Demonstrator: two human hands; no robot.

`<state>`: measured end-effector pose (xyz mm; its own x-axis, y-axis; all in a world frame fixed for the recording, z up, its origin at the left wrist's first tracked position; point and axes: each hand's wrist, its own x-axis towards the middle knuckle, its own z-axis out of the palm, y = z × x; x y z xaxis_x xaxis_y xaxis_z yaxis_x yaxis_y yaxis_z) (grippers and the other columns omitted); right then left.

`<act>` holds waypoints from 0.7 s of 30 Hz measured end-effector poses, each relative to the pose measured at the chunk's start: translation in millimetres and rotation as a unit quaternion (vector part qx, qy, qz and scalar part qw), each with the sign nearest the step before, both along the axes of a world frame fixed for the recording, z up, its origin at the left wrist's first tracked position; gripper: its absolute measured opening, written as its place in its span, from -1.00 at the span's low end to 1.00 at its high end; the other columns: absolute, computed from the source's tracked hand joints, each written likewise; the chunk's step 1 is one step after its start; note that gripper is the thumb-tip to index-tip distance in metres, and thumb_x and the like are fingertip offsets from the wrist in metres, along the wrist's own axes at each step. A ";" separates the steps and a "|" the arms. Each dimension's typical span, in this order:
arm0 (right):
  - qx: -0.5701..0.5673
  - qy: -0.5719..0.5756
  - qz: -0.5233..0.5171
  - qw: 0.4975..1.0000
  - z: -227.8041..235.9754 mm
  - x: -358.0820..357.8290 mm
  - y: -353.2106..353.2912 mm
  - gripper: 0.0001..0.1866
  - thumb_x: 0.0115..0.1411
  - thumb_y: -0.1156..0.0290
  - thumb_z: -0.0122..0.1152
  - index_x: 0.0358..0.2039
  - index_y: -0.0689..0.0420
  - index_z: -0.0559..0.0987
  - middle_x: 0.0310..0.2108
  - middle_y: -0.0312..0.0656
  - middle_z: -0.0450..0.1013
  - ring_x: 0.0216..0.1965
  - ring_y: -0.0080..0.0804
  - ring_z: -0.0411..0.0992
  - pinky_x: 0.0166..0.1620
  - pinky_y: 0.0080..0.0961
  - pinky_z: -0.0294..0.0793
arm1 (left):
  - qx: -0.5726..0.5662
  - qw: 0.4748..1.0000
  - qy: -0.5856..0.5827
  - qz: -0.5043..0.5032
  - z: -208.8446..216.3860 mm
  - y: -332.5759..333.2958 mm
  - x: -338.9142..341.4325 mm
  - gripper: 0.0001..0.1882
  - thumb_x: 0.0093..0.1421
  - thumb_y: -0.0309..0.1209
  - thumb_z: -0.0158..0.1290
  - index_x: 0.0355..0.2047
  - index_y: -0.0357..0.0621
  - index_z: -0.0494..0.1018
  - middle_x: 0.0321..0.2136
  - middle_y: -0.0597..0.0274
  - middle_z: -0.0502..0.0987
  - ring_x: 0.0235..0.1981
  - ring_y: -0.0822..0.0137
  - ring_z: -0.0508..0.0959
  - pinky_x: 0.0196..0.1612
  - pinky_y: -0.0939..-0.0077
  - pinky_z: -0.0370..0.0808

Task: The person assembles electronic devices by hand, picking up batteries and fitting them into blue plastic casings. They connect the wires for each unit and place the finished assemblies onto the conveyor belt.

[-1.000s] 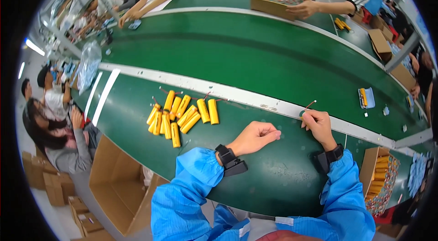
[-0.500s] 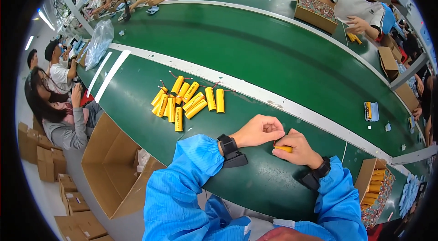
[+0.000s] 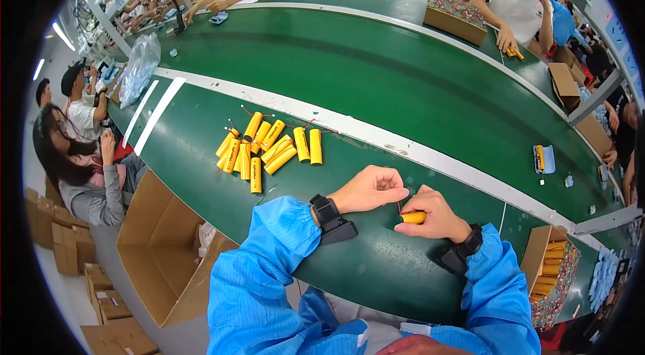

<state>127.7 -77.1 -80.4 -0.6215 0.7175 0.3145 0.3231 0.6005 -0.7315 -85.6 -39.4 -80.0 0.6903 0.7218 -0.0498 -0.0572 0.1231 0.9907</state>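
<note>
Head view: nearest, the curved front edge of the green bench (image 3: 390,274) runs past the blue sleeves, with a broad stretch of its surface between that edge and both hands. The right hand (image 3: 433,212) has its grip closed round a yellow cylinder (image 3: 414,217), one end showing, a red wire (image 3: 400,207) rising from it. Just beside, the left hand (image 3: 371,188) presses thumb and fingers together by that wire; whether they pinch it, I cannot tell. An open carton (image 3: 161,247) stands off the bench's left edge; a box (image 3: 533,257) of yellow cylinders sits on the right. Beyond the left hand lies a cylinder pile (image 3: 259,147), apart from the white rail (image 3: 403,150). Past the rail spreads a wide green belt (image 3: 376,86).
</note>
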 end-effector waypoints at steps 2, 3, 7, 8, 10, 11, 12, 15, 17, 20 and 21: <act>-0.005 -0.008 -0.004 1.000 -0.8 -0.3 -0.1 -0.69 -0.16 0.12 0.48 -0.56 0.07 0.61 -0.62 -0.35 0.48 -0.62 -0.39 0.25 -0.43 -0.51 0.24 | 0.000 1.000 -0.003 0.001 -0.2 -0.2 -0.3 -0.85 0.20 -0.40 0.14 -0.41 -0.21 0.45 -0.52 0.44 0.49 -0.48 0.70 0.41 -0.44 0.76 0.35; -0.007 -0.012 -0.006 1.000 -1.2 -0.1 -0.1 -0.69 -0.15 0.12 0.48 -0.56 0.07 0.61 -0.62 -0.35 0.48 -0.62 -0.39 0.25 -0.43 -0.52 0.24 | 0.001 1.000 -0.005 0.003 -1.0 -0.4 -1.0 -0.85 0.20 -0.40 0.13 -0.41 -0.21 0.45 -0.52 0.44 0.49 -0.49 0.70 0.41 -0.44 0.76 0.34; -0.014 -0.007 0.001 1.000 -2.5 -0.8 0.3 -0.73 -0.17 0.24 0.50 -0.53 0.11 0.60 -0.59 -0.30 0.49 -0.59 -0.39 0.30 -0.39 -0.52 0.19 | 0.001 1.000 -0.005 0.000 -1.7 -0.1 -2.2 -0.85 0.21 -0.39 0.12 -0.41 -0.21 0.45 -0.52 0.45 0.49 -0.49 0.70 0.40 -0.45 0.76 0.33; -0.013 -0.007 -0.003 1.000 -2.2 -1.1 0.3 -0.73 -0.17 0.24 0.50 -0.53 0.11 0.60 -0.59 -0.30 0.49 -0.59 -0.39 0.30 -0.39 -0.52 0.19 | -0.002 1.000 -0.002 0.000 -1.1 -0.6 -3.3 -0.84 0.22 -0.39 0.12 -0.41 -0.22 0.45 -0.52 0.45 0.49 -0.50 0.70 0.40 -0.46 0.76 0.33; -0.016 -0.007 0.001 1.000 -0.5 -3.0 0.4 -0.73 -0.16 0.24 0.49 -0.53 0.11 0.60 -0.59 -0.29 0.49 -0.59 -0.39 0.31 -0.38 -0.51 0.19 | -0.005 1.000 0.001 -0.003 -1.2 -0.3 -4.2 -0.84 0.22 -0.38 0.12 -0.41 -0.22 0.44 -0.52 0.45 0.49 -0.50 0.70 0.39 -0.46 0.76 0.33; -0.018 -0.007 0.003 1.000 0.0 -2.9 0.5 -0.73 -0.16 0.24 0.49 -0.53 0.11 0.60 -0.58 -0.29 0.49 -0.59 -0.38 0.31 -0.38 -0.51 0.20 | -0.006 1.000 0.004 -0.004 -2.3 0.2 -4.5 -0.84 0.22 -0.38 0.11 -0.41 -0.21 0.44 -0.53 0.45 0.49 -0.51 0.70 0.39 -0.47 0.76 0.33; -0.018 -0.007 0.001 1.000 0.0 -1.9 0.8 -0.73 -0.16 0.24 0.49 -0.53 0.11 0.60 -0.58 -0.29 0.49 -0.59 -0.38 0.31 -0.38 -0.51 0.20 | -0.008 1.000 0.006 -0.004 -3.6 0.8 -4.8 -0.83 0.23 -0.38 0.11 -0.41 -0.21 0.44 -0.53 0.45 0.49 -0.51 0.70 0.39 -0.47 0.75 0.32; -0.020 -0.016 0.003 1.000 -0.5 -0.3 1.6 -0.73 -0.15 0.23 0.49 -0.53 0.11 0.61 -0.58 -0.28 0.50 -0.59 -0.38 0.31 -0.38 -0.51 0.20 | -0.007 1.000 0.011 -0.003 -4.6 2.2 -4.2 -0.83 0.23 -0.37 0.11 -0.41 -0.21 0.44 -0.54 0.45 0.49 -0.52 0.70 0.39 -0.48 0.75 0.32; -0.020 -0.013 0.002 1.000 -1.6 -1.6 1.6 -0.73 -0.15 0.23 0.49 -0.53 0.12 0.61 -0.58 -0.28 0.50 -0.59 -0.38 0.31 -0.38 -0.51 0.20 | -0.003 1.000 0.014 0.000 -4.9 2.7 -4.3 -0.83 0.23 -0.36 0.11 -0.42 -0.20 0.43 -0.54 0.45 0.48 -0.52 0.70 0.39 -0.49 0.75 0.32; -0.018 -0.010 -0.001 1.000 -2.7 -3.5 2.0 -0.72 -0.14 0.23 0.49 -0.53 0.12 0.61 -0.57 -0.29 0.50 -0.59 -0.38 0.31 -0.37 -0.51 0.20 | -0.013 1.000 0.012 -0.003 -5.7 3.0 -6.0 -0.86 0.23 -0.39 0.11 -0.41 -0.19 0.44 -0.54 0.47 0.46 -0.51 0.69 0.39 -0.47 0.75 0.32; -0.018 -0.008 -0.001 1.000 -2.8 -4.0 2.1 -0.73 -0.14 0.23 0.49 -0.53 0.12 0.61 -0.57 -0.29 0.50 -0.59 -0.39 0.31 -0.37 -0.51 0.21 | -0.017 1.000 0.011 -0.005 -5.8 3.2 -6.5 -0.87 0.23 -0.41 0.10 -0.40 -0.19 0.44 -0.54 0.47 0.45 -0.51 0.69 0.39 -0.46 0.75 0.32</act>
